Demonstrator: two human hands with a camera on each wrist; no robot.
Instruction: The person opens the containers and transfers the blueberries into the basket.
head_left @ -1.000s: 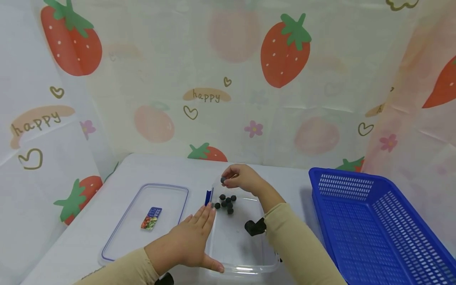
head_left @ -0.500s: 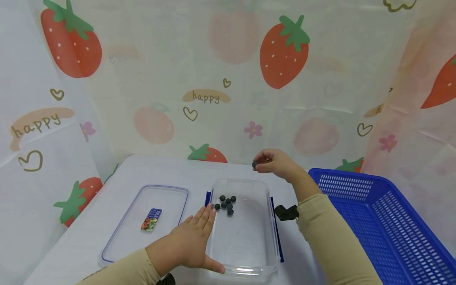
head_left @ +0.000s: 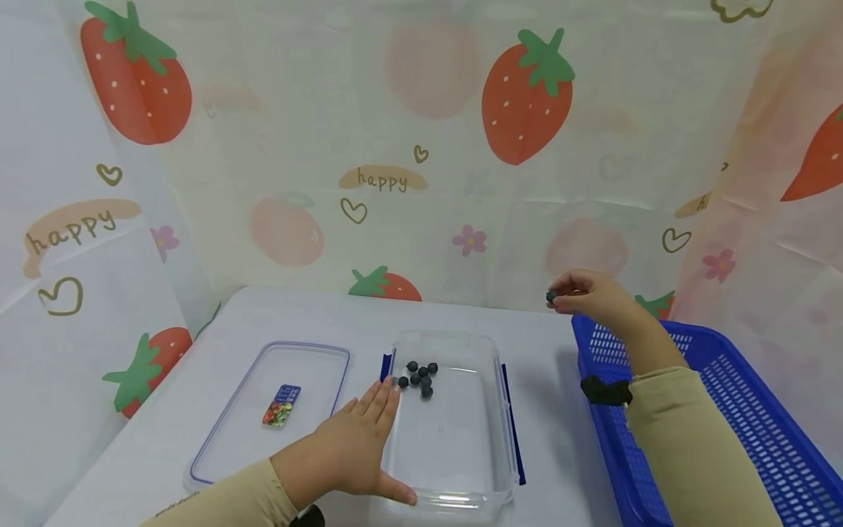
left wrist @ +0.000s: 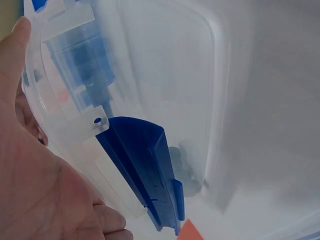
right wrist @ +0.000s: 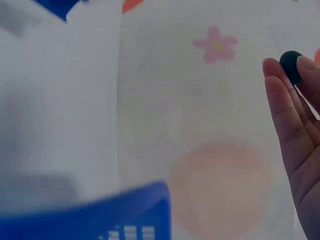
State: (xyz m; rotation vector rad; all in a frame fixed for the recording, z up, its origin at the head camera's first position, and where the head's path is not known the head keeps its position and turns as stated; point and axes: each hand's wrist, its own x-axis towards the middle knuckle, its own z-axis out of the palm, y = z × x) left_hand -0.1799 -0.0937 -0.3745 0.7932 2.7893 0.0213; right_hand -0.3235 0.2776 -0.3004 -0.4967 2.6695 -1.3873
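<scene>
My right hand [head_left: 593, 298] pinches a small round dark blueberry [right wrist: 291, 66] between thumb and fingertips, raised by the far left corner of the blue plastic basket [head_left: 596, 417]. With fingers straight, my left hand [head_left: 349, 443] rests along the left side of a clear plastic food container [head_left: 454, 446]. Several blueberries [head_left: 420, 379] are clustered inside it toward the far left. From the left wrist view, the container's blue side latch [left wrist: 145, 165] hangs open beside the left palm, and the blueberries show faintly through the clear wall.
A clear lid [head_left: 230, 432] with a purple-blue rim lies left of the container, a colourful label [head_left: 282, 405] on it. White cloth covers the table [head_left: 540, 351]. A strawberry-print curtain [head_left: 461, 183] stands behind it.
Holding the blueberry, my right hand has moved right and upward from over the container to the basket's far left corner. The left hand and the other blueberries have stayed put.
</scene>
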